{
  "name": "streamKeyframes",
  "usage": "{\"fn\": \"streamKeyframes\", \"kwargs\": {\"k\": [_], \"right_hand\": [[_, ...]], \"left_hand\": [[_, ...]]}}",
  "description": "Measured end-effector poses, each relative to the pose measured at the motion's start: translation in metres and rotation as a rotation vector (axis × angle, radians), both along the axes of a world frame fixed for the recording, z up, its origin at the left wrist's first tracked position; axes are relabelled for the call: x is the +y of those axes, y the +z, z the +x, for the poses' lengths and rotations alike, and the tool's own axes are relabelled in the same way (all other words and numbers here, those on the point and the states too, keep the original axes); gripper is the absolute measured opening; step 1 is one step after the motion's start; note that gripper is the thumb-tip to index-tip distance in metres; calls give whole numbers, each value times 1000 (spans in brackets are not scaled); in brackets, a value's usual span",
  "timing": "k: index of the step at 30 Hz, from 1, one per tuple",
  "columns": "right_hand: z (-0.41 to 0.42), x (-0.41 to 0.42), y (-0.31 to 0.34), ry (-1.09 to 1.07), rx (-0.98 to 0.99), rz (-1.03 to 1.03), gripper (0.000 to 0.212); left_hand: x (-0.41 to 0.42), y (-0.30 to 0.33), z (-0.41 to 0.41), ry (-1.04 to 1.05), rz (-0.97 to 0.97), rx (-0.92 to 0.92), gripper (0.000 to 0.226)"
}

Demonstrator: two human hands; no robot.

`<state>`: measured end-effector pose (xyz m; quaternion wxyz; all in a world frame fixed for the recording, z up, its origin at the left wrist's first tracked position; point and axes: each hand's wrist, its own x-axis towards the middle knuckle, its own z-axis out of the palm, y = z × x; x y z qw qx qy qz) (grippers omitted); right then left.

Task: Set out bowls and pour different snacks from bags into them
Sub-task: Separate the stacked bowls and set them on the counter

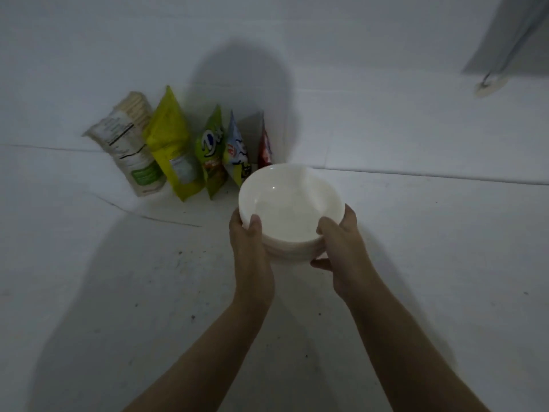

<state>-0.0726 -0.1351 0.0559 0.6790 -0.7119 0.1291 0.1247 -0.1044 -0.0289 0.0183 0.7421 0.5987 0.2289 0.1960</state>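
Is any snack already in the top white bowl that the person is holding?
No. The white bowl, gripped by the left hand and right hand, shows only its bare white inside, and the snack bags stand beyond it.

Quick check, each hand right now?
Left hand: grips the stack of white bowls at its left side.
Right hand: grips the same stack at its right side.

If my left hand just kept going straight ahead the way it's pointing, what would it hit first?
Probably the blue bag leaning at the wall, with the green bag beside it. The left hand grips the bowls and points that way; depth is unclear.
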Motion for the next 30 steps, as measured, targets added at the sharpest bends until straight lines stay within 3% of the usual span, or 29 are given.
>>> {"fn": "streamKeyframes", "kwargs": {"k": [2, 7, 30], "right_hand": [[-22, 14, 2, 24, 4, 9, 55], [-65, 63, 10, 130, 13, 37, 62], [-251, 357, -8, 301, 87, 71, 66]], "left_hand": [[18, 13, -21, 27, 19, 51, 41], [83, 30, -68, 108, 175, 112, 42], [395, 24, -258, 108, 142, 307, 37]]}}
